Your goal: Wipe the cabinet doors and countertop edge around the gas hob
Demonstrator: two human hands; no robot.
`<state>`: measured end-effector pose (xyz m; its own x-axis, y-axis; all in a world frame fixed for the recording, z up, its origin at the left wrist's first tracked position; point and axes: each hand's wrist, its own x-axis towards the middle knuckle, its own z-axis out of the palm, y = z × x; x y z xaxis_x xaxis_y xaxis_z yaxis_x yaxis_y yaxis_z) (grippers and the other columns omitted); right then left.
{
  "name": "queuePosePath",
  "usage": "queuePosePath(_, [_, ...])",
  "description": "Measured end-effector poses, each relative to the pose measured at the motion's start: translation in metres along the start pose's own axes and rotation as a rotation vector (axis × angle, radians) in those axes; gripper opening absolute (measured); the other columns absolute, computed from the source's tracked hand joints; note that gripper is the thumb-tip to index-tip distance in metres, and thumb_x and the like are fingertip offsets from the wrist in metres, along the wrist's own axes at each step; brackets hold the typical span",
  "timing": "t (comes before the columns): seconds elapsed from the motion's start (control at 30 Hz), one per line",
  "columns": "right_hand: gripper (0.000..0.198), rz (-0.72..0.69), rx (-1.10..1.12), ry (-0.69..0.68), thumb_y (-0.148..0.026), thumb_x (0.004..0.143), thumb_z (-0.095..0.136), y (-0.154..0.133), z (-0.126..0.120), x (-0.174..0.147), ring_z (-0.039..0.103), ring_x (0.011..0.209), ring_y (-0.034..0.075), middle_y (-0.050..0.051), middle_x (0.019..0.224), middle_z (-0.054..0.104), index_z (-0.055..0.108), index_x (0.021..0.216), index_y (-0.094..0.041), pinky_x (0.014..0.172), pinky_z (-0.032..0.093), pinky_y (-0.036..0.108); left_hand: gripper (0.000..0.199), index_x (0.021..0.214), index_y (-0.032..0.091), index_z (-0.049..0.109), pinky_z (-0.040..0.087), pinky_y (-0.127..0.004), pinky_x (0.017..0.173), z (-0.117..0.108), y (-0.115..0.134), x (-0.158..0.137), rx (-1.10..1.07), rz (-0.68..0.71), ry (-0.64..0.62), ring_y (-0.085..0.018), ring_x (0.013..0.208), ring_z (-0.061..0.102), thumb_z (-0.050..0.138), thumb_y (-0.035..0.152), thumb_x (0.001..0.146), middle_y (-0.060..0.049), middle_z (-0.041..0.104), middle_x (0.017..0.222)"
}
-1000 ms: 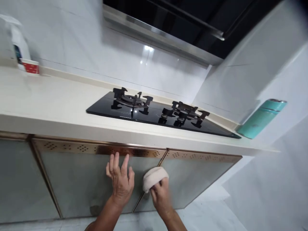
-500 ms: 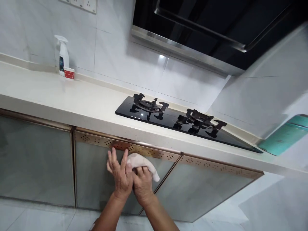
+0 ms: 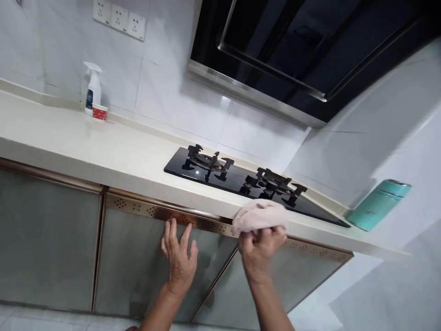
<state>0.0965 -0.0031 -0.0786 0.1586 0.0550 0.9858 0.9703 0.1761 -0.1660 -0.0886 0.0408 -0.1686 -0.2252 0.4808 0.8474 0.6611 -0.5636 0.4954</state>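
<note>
My right hand (image 3: 260, 253) grips a bunched pale cloth (image 3: 261, 216), held up near the counter's front edge just below the gas hob. Its fingers curl under the cloth. Spread fingers of my left hand (image 3: 179, 255) are at the middle cabinet door (image 3: 127, 262), with the fingertips by the perforated copper-coloured strip (image 3: 136, 205) along its top. Nothing is in that hand. The black glass gas hob (image 3: 234, 179) with two burners sits on the cream countertop (image 3: 120, 147), behind the cloth.
A white spray bottle (image 3: 93, 89) and a red-and-white paper cup (image 3: 99, 112) stand on the counter at the back left. Toward the right end is a turquoise canister (image 3: 377, 207). The dark range hood (image 3: 268, 50) hangs over the hob. Wall sockets (image 3: 119, 18) are at upper left.
My right hand has moved right and up with the cloth, away from my left hand, to the counter edge. My left hand stays at the door. The view has shifted slightly.
</note>
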Motion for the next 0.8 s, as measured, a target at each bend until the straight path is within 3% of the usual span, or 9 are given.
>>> queuePosePath(0.13, [0.018, -0.145, -0.009, -0.182, -0.027, 0.086, 0.052, -0.012, 0.031, -0.058, 0.043, 0.109, 0.03, 0.012, 0.11, 0.048, 0.063, 0.098, -0.022, 0.09, 0.041, 0.052, 0.052, 0.141, 0.02, 0.05, 0.03, -0.056, 0.11, -0.003, -0.006, 0.0, 0.038, 0.05, 0.001, -0.035, 0.147, 0.026, 0.051, 0.021, 0.089, -0.021, 0.036, 0.153])
queuePosePath(0.23, [0.021, -0.189, 0.038, -0.33, -0.016, 0.086, 0.048, -0.043, 0.039, -0.081, 0.045, 0.097, 0.026, 0.011, 0.107, 0.052, 0.066, 0.093, -0.024, 0.083, 0.04, 0.045, 0.054, 0.146, 0.019, 0.043, 0.028, -0.054, 0.113, -0.005, -0.012, 0.003, 0.008, 0.049, 0.03, -0.032, 0.146, 0.028, 0.044, 0.02, 0.091, -0.021, 0.037, 0.152])
queuePosePath(0.4, [0.018, -0.34, 0.138, -0.419, -0.02, 0.09, 0.052, -0.107, 0.057, -0.053, 0.045, 0.096, 0.023, 0.006, 0.109, 0.058, 0.067, 0.098, -0.026, 0.083, 0.036, 0.039, 0.054, 0.151, 0.019, 0.031, 0.024, -0.051, 0.118, -0.005, -0.022, 0.013, -0.127, -0.031, 0.225, -0.028, 0.148, 0.024, 0.035, 0.021, 0.098, -0.018, 0.033, 0.156])
queuePosePath(0.5, [0.017, -0.453, 0.062, -0.451, -0.029, 0.091, 0.058, -0.117, 0.066, -0.036, 0.045, 0.097, 0.021, 0.002, 0.109, 0.061, 0.065, 0.107, -0.029, 0.081, 0.033, 0.037, 0.053, 0.153, 0.022, 0.028, 0.021, -0.053, 0.119, -0.007, -0.026, 0.016, -0.199, -0.059, 0.275, -0.028, 0.149, 0.023, 0.035, 0.025, 0.1, -0.016, 0.03, 0.158])
queuePosePath(0.63, [0.018, -0.513, 0.001, -0.459, -0.028, 0.089, 0.062, -0.083, 0.05, -0.031, 0.044, 0.093, 0.021, 0.001, 0.099, 0.064, 0.063, 0.107, -0.029, 0.077, 0.03, 0.037, 0.053, 0.153, 0.024, 0.028, 0.019, -0.055, 0.119, -0.011, -0.023, 0.01, -0.239, -0.003, 0.192, -0.03, 0.149, 0.022, 0.036, 0.027, 0.1, -0.014, 0.028, 0.159])
queuePosePath(0.8, [0.023, -0.407, -0.089, -0.476, -0.015, 0.087, 0.054, 0.012, -0.005, -0.028, 0.047, 0.097, 0.024, 0.007, 0.105, 0.063, 0.059, 0.109, -0.021, 0.085, 0.036, 0.041, 0.052, 0.15, 0.025, 0.033, 0.02, -0.053, 0.119, -0.007, -0.01, -0.004, -0.241, -0.013, 0.077, -0.029, 0.149, 0.022, 0.041, 0.023, 0.099, -0.013, 0.031, 0.158])
